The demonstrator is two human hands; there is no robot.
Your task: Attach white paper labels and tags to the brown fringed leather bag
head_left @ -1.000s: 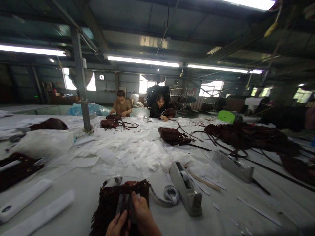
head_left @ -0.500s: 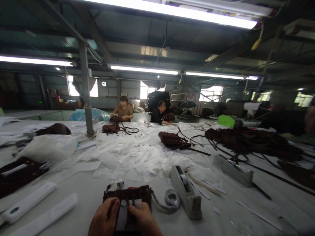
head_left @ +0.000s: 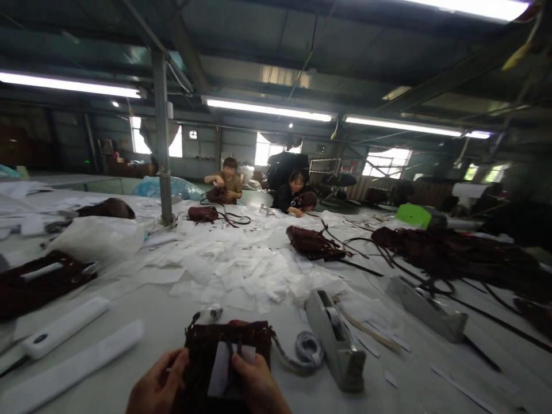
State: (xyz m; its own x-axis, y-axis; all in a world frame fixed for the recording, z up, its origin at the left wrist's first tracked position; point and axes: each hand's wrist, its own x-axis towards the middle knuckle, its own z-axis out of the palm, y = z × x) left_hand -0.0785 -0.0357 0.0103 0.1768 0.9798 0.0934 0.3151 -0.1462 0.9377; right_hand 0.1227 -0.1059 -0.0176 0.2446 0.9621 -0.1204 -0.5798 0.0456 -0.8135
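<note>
The counter (head_left: 129,322) spanned nearly the whole lower view, and a layer of white paper scraps (head_left: 241,267) covered its middle. A heap of dark brown bags and straps (head_left: 435,253) lay at the far right. Two people sat at the far edge, each handling a bag. A grey tape dispenser (head_left: 338,339) stood just right of the near work area, with a second one (head_left: 426,310) farther right. The dark brown bag (head_left: 228,351) lay on the counter at the near edge, directly in front of the person. A white card (head_left: 224,371) lay against its front. The left hand (head_left: 157,388) gripped the bag's left side with curled fingers. The right hand (head_left: 256,385) pinched the card against the bag with thumb and fingers.
</note>
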